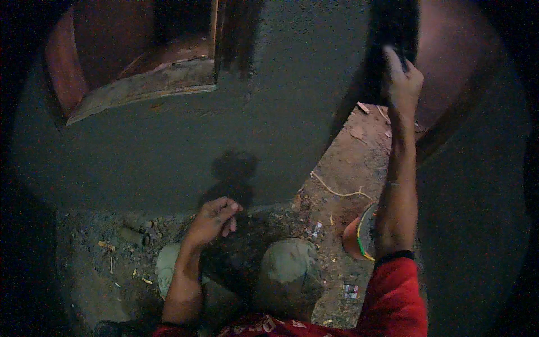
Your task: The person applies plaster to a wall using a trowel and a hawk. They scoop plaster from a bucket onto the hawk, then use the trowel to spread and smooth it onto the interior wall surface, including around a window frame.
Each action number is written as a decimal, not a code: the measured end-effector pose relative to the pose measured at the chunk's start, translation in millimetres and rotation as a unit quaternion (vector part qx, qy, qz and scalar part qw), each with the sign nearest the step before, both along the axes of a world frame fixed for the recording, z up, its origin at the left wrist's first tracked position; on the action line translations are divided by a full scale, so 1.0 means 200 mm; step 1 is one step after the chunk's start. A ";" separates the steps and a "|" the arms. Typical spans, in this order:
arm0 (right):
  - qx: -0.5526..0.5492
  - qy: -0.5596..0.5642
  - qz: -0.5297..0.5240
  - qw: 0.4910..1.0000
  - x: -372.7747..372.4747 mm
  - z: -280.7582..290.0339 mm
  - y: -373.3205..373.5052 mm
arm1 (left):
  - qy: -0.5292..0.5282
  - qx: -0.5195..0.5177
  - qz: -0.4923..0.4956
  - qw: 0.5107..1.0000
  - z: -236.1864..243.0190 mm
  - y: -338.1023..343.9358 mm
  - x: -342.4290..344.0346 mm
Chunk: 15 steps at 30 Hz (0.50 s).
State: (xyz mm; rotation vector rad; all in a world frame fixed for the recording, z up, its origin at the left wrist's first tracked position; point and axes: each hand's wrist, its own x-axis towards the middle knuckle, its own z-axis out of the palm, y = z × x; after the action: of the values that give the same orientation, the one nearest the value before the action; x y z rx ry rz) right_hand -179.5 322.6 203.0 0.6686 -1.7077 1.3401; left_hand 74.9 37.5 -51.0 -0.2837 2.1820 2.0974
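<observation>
Grey plastered wall (pixel 297 84) spreads before you, with a window sill (pixel 168 81) at 10 o'clock and a dirt floor (pixel 359 146) beyond its right-hand edge. Your right hand (pixel 403 84), stretched toward 2 o'clock, has its grip closed around a dark handle (pixel 403 64); your right hand is clearly the nearer. From your left hand (pixel 216 219), it lies between 1 and 2 o'clock. The handle seems to run roughly 12 to 6, but its far end merges with the shadow, so its pointing end cannot be told. Your left fingers curl loosely, contents hidden. An orange bucket (pixel 351 238) stands at 4 o'clock.
</observation>
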 end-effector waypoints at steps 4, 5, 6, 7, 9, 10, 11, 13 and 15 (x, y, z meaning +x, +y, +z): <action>-0.173 -0.127 0.054 0.975 0.00 -0.37 0.21 | 0.009 0.009 -0.003 1.000 0.03 0.06 0.00; -0.180 -0.154 0.075 0.969 0.10 -0.51 0.11 | -0.008 0.006 0.012 1.000 0.04 0.04 0.04; -0.095 -0.168 0.002 0.981 0.07 -0.66 0.12 | -0.004 -0.004 0.002 1.000 0.04 0.04 0.02; -0.081 -0.082 -0.026 0.993 -0.03 -0.74 0.11 | 0.001 -0.013 -0.008 1.000 0.03 0.05 0.00; -0.050 0.038 -0.075 0.995 -0.10 -0.80 -0.01 | -0.013 -0.029 -0.011 0.999 0.00 0.04 -0.01; -0.028 0.043 -0.098 0.994 -0.11 -0.69 0.00 | -0.020 -0.028 -0.009 0.999 0.00 0.04 0.00; -0.010 0.049 -0.120 0.992 -0.11 -0.58 0.00 | -0.024 -0.027 -0.003 0.999 0.00 0.02 -0.01; 0.020 0.052 -0.187 0.981 -0.19 -0.22 0.20 | -0.023 -0.027 0.012 0.999 0.02 0.04 -0.01; 0.044 0.114 -0.122 0.985 -0.13 0.08 0.18 | -0.019 -0.026 0.035 0.999 0.01 0.00 0.04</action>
State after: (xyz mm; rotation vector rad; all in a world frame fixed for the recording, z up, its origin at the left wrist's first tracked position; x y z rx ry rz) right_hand -206.3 358.2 218.5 0.6133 -1.6117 0.9839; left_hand 83.6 37.2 -48.2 -0.4057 2.2383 2.0561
